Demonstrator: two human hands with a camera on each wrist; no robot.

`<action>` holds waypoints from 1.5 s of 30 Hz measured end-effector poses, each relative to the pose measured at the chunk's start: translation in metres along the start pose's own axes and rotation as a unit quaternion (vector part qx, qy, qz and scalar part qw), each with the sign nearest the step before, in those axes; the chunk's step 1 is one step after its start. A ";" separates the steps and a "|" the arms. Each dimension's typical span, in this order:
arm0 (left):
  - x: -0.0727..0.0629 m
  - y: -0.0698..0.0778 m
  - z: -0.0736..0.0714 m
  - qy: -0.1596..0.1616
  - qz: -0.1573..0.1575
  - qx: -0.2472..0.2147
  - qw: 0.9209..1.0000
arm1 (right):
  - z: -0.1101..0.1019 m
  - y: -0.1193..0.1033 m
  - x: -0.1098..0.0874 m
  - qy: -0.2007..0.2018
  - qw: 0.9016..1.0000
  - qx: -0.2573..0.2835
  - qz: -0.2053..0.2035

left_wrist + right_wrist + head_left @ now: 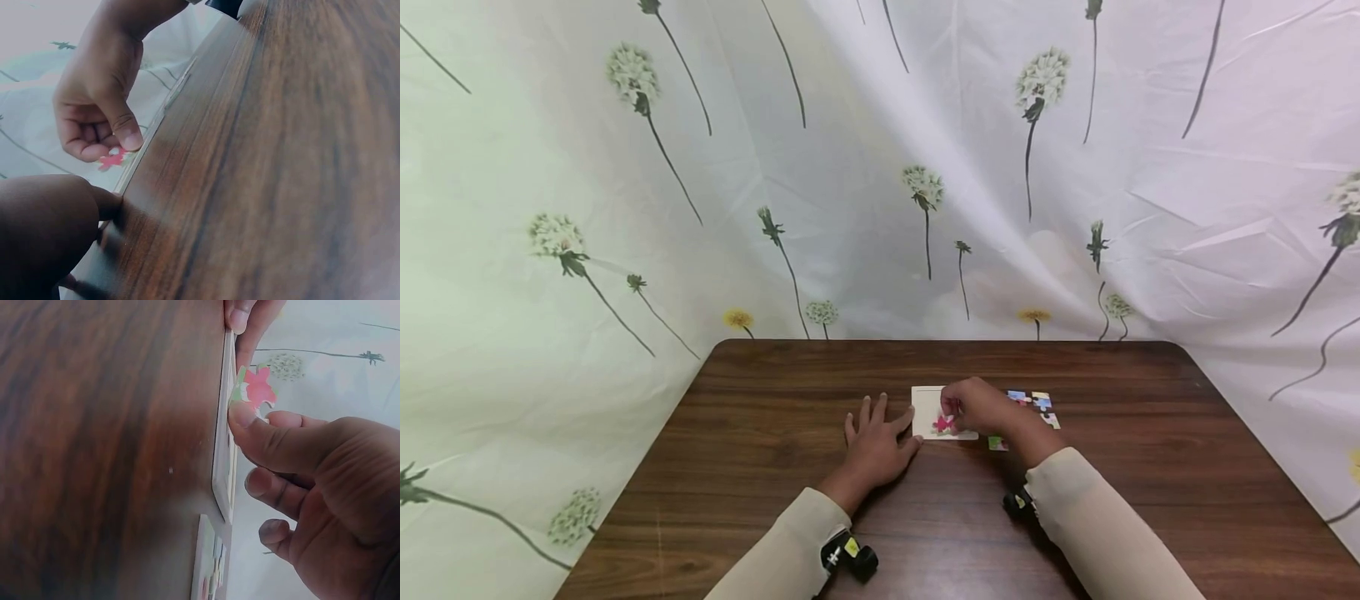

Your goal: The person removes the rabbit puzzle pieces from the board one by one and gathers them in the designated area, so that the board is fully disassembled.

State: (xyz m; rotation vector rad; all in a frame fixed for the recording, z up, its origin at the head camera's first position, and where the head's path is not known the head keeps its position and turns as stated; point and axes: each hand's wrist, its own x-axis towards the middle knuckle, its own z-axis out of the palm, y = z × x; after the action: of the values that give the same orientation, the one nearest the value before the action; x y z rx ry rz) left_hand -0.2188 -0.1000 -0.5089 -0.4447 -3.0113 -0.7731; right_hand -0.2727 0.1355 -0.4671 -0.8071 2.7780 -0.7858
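A pale, shallow puzzle tray (927,408) lies flat on the brown wooden table. Between thumb and forefinger, my right hand (981,410) pinches a pink, white and green jigsaw piece (257,387), tilted up over the tray's near part. The other fingers of that hand are bent and hold nothing, as the right wrist view shows. My left hand (877,446) rests on the table with spread fingers, its forefinger and thumb touching the tray's left edge. My right hand hides part of the tray.
Several loose jigsaw pieces (1042,401) lie right of the tray, partly behind my right forearm. A green piece (997,443) lies nearer to me. A flower-printed cloth (865,208) hangs behind the table's far edge. Each wrist carries a small black device (863,562).
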 end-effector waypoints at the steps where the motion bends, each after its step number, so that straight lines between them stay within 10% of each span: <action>1: 0.000 0.000 0.000 0.000 0.001 0.000 1.000 | -0.001 -0.001 -0.001 0.002 1.000 -0.001 -0.004; 20: 0.001 0.000 0.000 0.001 -0.003 -0.002 1.000 | -0.012 0.014 -0.020 0.026 0.995 0.091 -0.025; 45: -0.001 0.003 -0.002 0.000 -0.001 0.001 1.000 | -0.035 0.052 -0.076 0.066 0.995 0.080 -0.009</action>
State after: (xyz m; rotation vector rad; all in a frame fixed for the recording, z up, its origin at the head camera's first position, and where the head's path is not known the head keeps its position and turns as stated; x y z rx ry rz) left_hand -0.2169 -0.0995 -0.5057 -0.4420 -3.0125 -0.7698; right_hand -0.2416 0.2286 -0.4652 -0.7790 2.7765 -1.0878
